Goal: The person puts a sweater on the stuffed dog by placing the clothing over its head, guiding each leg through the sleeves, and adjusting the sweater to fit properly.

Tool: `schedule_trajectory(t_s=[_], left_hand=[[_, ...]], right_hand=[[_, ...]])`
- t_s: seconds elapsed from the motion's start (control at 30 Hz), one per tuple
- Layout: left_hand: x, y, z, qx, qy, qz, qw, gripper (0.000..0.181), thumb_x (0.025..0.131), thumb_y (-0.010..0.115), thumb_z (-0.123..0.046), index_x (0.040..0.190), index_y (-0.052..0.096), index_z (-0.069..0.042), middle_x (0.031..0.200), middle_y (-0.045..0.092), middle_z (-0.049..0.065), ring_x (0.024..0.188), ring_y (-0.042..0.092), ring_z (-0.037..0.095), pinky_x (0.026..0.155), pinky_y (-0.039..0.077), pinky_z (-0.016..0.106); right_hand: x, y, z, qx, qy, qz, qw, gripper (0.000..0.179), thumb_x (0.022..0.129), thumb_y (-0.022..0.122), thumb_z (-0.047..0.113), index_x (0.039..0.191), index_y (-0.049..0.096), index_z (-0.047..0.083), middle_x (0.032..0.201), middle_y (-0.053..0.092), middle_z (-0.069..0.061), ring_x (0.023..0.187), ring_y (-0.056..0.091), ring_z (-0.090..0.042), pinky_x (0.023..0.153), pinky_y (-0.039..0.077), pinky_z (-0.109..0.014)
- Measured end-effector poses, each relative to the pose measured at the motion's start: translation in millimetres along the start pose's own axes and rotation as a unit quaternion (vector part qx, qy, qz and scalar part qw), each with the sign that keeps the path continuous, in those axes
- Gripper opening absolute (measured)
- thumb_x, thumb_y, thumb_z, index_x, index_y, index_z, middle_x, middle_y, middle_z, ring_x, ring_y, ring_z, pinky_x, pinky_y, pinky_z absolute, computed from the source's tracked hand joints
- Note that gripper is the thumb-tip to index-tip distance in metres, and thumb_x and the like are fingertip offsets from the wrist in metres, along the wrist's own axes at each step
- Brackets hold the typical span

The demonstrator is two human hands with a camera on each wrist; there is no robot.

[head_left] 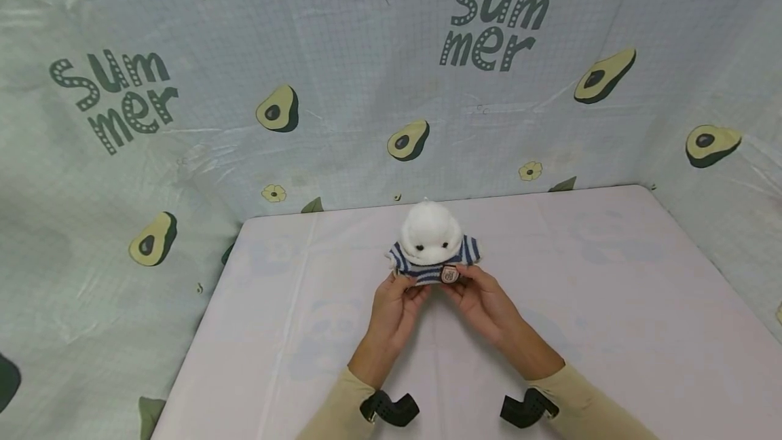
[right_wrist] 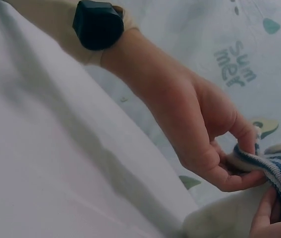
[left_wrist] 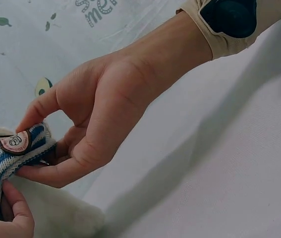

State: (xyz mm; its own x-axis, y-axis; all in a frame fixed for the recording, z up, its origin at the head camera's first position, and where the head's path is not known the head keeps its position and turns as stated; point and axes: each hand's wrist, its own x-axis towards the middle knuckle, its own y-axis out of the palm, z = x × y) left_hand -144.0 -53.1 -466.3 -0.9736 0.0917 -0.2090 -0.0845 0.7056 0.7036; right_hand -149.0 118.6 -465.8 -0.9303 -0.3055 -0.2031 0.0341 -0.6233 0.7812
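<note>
A white plush toy (head_left: 432, 226) with two dark eyes wears a blue-and-white striped knit shirt (head_left: 403, 265). A round-edged badge (head_left: 450, 274) sits at the shirt's lower front, beside my right thumb. My left hand (head_left: 391, 311) pinches the hem at the left; my right hand (head_left: 489, 304) pinches it near the badge. The left wrist view looks across at my right hand (left_wrist: 103, 114), its thumb at the badge (left_wrist: 15, 143). In the right wrist view, my left hand (right_wrist: 187, 119) holds the hem between thumb and fingers. White plush (left_wrist: 66, 208) shows beside the knit.
A pale cloth covers the table (head_left: 293, 358). Behind and beside it hangs a curtain (head_left: 342, 73) printed with avocados and lettering. Black wrist devices (head_left: 397, 409) are strapped over both beige sleeves (head_left: 342, 413).
</note>
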Motion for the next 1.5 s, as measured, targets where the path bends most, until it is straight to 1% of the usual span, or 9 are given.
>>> schedule_trajectory(t_s=[0.33,0.53,0.7,0.9,1.03,1.17,1.3,1.4,1.5], left_hand=[[3.8,-4.3,1.9,0.004,-0.003,0.005,1.0,0.048,0.088,0.04,0.011,0.136,0.042,0.008,0.118,0.064,0.01,0.101,0.065,0.016,0.086,0.055,0.031],[6.4,-13.3,-2.9,-0.004,-0.023,0.007,0.9997,0.025,0.086,0.036,0.006,0.103,0.049,-0.007,0.097,0.054,0.001,0.089,0.054,0.017,0.086,0.049,0.038],[17.7,-25.0,-15.7,0.002,-0.025,0.012,0.9996,0.031,0.083,0.027,-0.002,0.103,0.049,-0.011,0.092,0.054,-0.001,0.085,0.051,0.018,0.083,0.047,0.042],[35.1,-29.2,-33.9,0.059,-0.053,0.003,0.9968,0.022,0.099,0.039,-0.019,0.1,0.061,-0.013,0.097,0.062,0.001,0.081,0.057,0.015,0.076,0.047,0.038],[45.7,-26.2,-41.2,0.083,-0.063,0.002,0.9946,0.02,0.105,0.049,-0.025,0.103,0.064,-0.012,0.099,0.062,-0.001,0.082,0.058,0.01,0.074,0.047,0.029],[53.3,-25.0,-42.4,0.099,-0.041,0.004,0.9943,0.025,0.106,0.05,-0.015,0.123,0.061,0.0,0.105,0.067,0.002,0.089,0.065,0.007,0.077,0.052,0.02],[58.5,-27.4,-39.6,0.137,-0.026,-0.009,0.9902,0.033,0.104,0.049,-0.003,0.135,0.052,0.009,0.108,0.068,0.005,0.09,0.067,0.007,0.073,0.054,0.018],[62.7,-29.4,-36.5,0.144,-0.023,-0.032,0.9887,0.032,0.103,0.051,-0.003,0.134,0.053,0.008,0.107,0.066,0.006,0.085,0.066,0.007,0.068,0.053,0.018],[66.8,-30.8,-34.1,0.14,-0.022,-0.049,0.9887,0.027,0.103,0.053,-0.004,0.129,0.057,0.005,0.103,0.066,0.005,0.08,0.064,0.006,0.064,0.051,0.017]], right_hand=[[1.4,-5.4,-0.2,0.002,-0.001,0.032,0.9995,0.033,0.107,0.032,0.005,0.139,0.037,0.003,0.12,0.061,-0.005,0.107,0.063,-0.013,0.099,0.051,-0.027],[6.5,-16.7,8.0,0.027,0.007,0.037,0.9989,0.037,0.105,0.026,0.015,0.138,0.04,0.007,0.122,0.061,-0.006,0.11,0.061,-0.017,0.098,0.051,-0.033],[16.2,-26.7,25.8,0.038,0.022,0.009,0.999,0.04,0.106,0.022,0.026,0.123,0.051,0.004,0.112,0.062,-0.006,0.104,0.058,-0.017,0.095,0.05,-0.034],[35.3,-29.9,47.1,-0.071,0.09,-0.002,0.9934,0.035,0.109,0.039,0.04,0.108,0.064,0.015,0.101,0.068,0.003,0.093,0.059,-0.011,0.084,0.051,-0.031],[46.6,-28.7,52.5,-0.158,0.1,0.008,0.9824,0.028,0.109,0.043,0.028,0.099,0.068,0.019,0.1,0.065,0.006,0.09,0.055,-0.009,0.08,0.048,-0.027],[53.9,-30.1,50.2,-0.229,0.083,0.019,0.9696,0.029,0.107,0.045,0.015,0.091,0.07,0.017,0.098,0.057,0.004,0.086,0.05,-0.009,0.076,0.046,-0.025],[57.6,-33.7,44.7,-0.287,0.059,0.01,0.9561,0.023,0.106,0.046,0.008,0.115,0.068,0.006,0.106,0.058,0.001,0.09,0.053,-0.008,0.079,0.05,-0.024],[58.9,-36.7,41.9,-0.308,0.05,0.011,0.9499,0.038,0.107,0.043,0.01,0.141,0.048,-0.006,0.116,0.057,0.0,0.098,0.054,-0.007,0.083,0.05,-0.022],[61.0,-39.7,40.4,-0.312,0.051,0.011,0.9486,0.048,0.107,0.041,0.012,0.15,0.034,-0.011,0.121,0.054,-0.001,0.103,0.053,-0.007,0.087,0.049,-0.023]])
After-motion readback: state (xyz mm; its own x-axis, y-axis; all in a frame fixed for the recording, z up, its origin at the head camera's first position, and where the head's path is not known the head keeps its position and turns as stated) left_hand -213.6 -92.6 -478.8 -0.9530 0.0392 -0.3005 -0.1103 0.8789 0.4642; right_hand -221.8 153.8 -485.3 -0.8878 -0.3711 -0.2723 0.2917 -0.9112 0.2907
